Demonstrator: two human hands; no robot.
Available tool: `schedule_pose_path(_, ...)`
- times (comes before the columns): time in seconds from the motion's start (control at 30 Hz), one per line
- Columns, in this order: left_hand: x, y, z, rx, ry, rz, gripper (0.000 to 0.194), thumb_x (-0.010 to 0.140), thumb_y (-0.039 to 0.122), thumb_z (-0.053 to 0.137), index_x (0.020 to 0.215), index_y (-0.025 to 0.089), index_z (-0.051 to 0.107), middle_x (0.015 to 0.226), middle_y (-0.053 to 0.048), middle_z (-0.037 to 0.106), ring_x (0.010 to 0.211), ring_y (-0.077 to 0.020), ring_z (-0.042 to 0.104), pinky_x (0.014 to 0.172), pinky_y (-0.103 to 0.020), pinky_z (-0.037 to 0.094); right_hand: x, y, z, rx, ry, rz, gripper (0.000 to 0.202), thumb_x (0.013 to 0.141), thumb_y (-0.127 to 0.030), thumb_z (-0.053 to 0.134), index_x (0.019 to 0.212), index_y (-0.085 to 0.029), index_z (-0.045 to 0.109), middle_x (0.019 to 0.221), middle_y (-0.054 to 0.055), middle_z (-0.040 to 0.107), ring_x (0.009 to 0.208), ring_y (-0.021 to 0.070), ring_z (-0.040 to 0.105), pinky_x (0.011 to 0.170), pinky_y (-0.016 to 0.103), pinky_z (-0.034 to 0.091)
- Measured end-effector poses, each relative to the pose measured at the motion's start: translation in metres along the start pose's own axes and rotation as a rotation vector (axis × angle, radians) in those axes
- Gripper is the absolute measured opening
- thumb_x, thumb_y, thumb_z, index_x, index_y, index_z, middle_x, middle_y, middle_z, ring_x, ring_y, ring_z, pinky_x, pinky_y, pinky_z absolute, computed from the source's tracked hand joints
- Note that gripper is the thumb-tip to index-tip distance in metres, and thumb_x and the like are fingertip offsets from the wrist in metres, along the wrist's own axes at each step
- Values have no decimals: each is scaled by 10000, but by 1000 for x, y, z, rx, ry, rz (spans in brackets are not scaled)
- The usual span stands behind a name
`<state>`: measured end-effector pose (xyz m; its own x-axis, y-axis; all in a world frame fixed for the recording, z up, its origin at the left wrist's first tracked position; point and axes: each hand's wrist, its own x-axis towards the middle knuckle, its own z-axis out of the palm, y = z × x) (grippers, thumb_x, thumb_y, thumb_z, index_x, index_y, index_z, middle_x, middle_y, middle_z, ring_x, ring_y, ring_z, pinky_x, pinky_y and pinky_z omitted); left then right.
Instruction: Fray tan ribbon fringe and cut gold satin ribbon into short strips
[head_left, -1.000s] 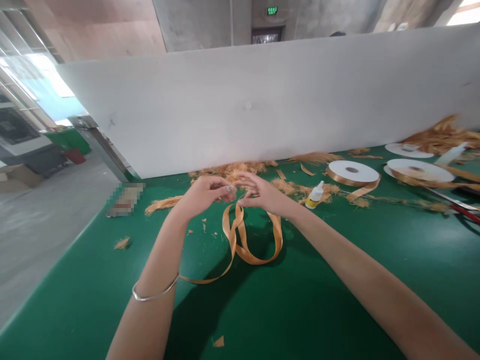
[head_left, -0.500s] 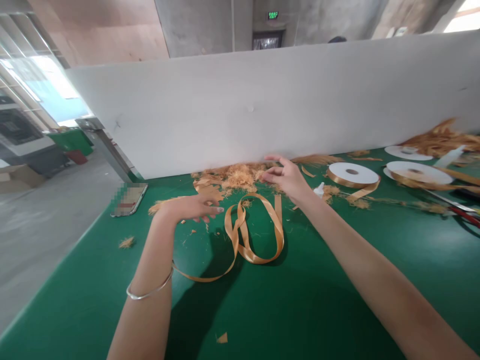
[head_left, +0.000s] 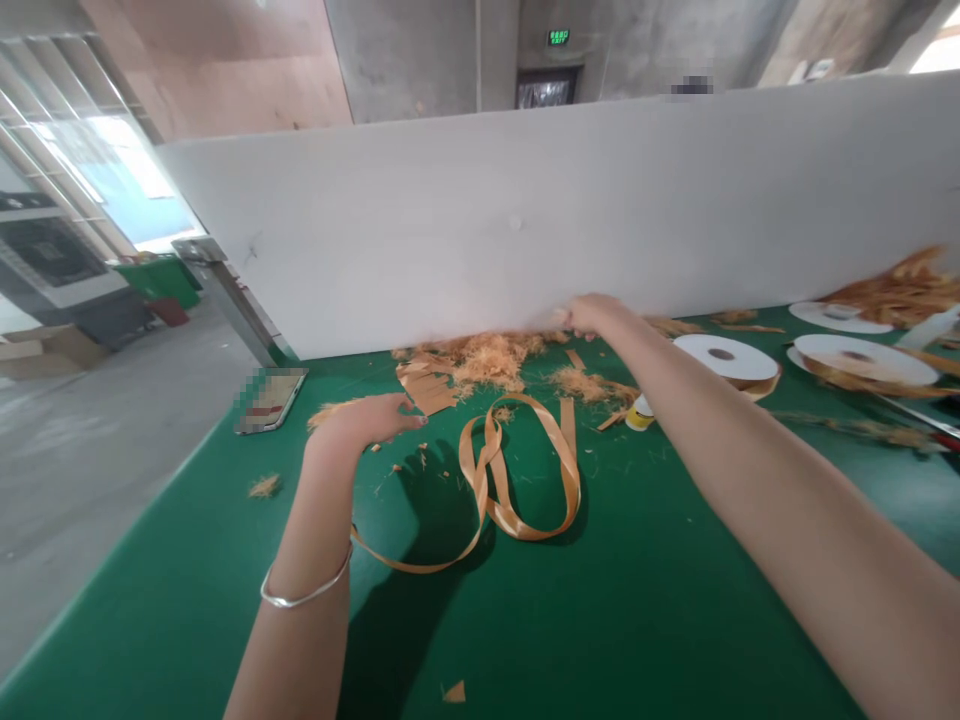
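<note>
Inspected from beside the green table (head_left: pixel 637 610). The left hand (head_left: pixel 382 415) hangs above the surface, thumb and fingers loosely parted, with nothing seen in its hold. The right hand (head_left: pixel 592 315) reaches to the far edge by the white panel (head_left: pixel 375 230), fingers curled; whether they have hold of anything cannot be told.

The looped gold ribbon (head_left: pixel 517 525) lies right of the left hand and on the near side of the right hand, apparently touched by neither. One strand runs to the left forearm, where its end is lost from sight.

Handling, in my judgement: keep the right forearm raised over the yellow-labelled bottle (head_left: pixel 640 413), which could tip; take hold with the fingertips only, so the frayed scraps (head_left: pixel 491 360) left of the right hand are not dragged along; hold the left arm steady lest it pull the strand and spoil the loops.

Count: two hands; one bangle (head_left: pixel 304 600) on the left arm; one phone (head_left: pixel 277 400) left of the left hand; one yellow-labelled bottle; three white reel discs (head_left: pixel 750 360) right of the right hand; one detached triangular scrap (head_left: pixel 455 692) nearest the wearer. Frayed scraps: too tangled to count.
</note>
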<state>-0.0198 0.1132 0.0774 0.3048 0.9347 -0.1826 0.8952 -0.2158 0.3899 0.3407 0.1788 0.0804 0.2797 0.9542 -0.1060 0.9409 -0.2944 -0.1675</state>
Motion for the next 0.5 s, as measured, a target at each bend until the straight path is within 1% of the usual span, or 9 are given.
schedule_pose_path(0.07,0,2,-1,41,-108,-9,500,665,561,560,1052,248,610,940,-104,703,615,-213,637,561,-278,432,5,4,2,-42,24,2,148,671,-242,685,798,-168,704,865,132,668,870,287,608,758,410,436)
schedule_pose_path(0.1,-1,4,-2,56,-140,-12,508,678,563,543,1074,250,598,961,-110,697,634,-218,640,551,-272,425,6,6,2,-62,48,3,187,657,-250,700,819,-157,701,899,147,660,917,305,594,783,428,425)
schedule_pose_path(0.2,-3,9,-2,62,-145,-19,511,668,566,544,1062,246,606,913,-109,702,641,-228,642,519,-262,406,8,10,-2,-106,129,-1,278,659,-251,697,904,-120,688,1012,201,623,1015,352,543,825,481,392)
schedule_pose_path(0.23,-3,10,-2,57,-140,-17,504,664,564,548,1049,245,613,875,-104,706,632,-228,640,513,-262,403,7,10,-3,-109,144,-15,298,664,-230,685,946,-134,682,1057,198,613,1017,347,541,826,481,392)
schedule_pose_path(0.3,-5,12,-2,45,-132,-14,484,653,557,561,1021,250,626,786,-85,706,598,-222,632,505,-264,399,4,9,-7,-99,159,-71,332,678,-176,650,1009,-182,671,1116,162,606,989,309,556,814,443,408)
schedule_pose_path(0.37,-6,13,-1,38,-124,-10,461,646,549,572,997,257,634,742,-71,702,578,-217,627,502,-264,396,-3,3,-9,-71,179,-145,293,722,-152,588,997,-201,677,1092,125,627,932,257,578,781,372,425)
schedule_pose_path(0.43,-6,14,-2,40,-128,-12,452,649,547,576,990,257,637,780,-76,707,605,-222,633,511,-264,398,-14,-8,-10,-37,204,-215,242,779,-161,511,939,-186,690,1019,111,652,860,223,590,719,320,428)
schedule_pose_path(0.5,-7,16,-3,45,-144,-10,469,667,557,561,1018,256,631,876,-91,710,658,-233,641,537,-270,407,-32,-24,-5,-9,208,-284,263,819,-194,448,925,-181,689,965,107,662,793,211,591,659,309,418)
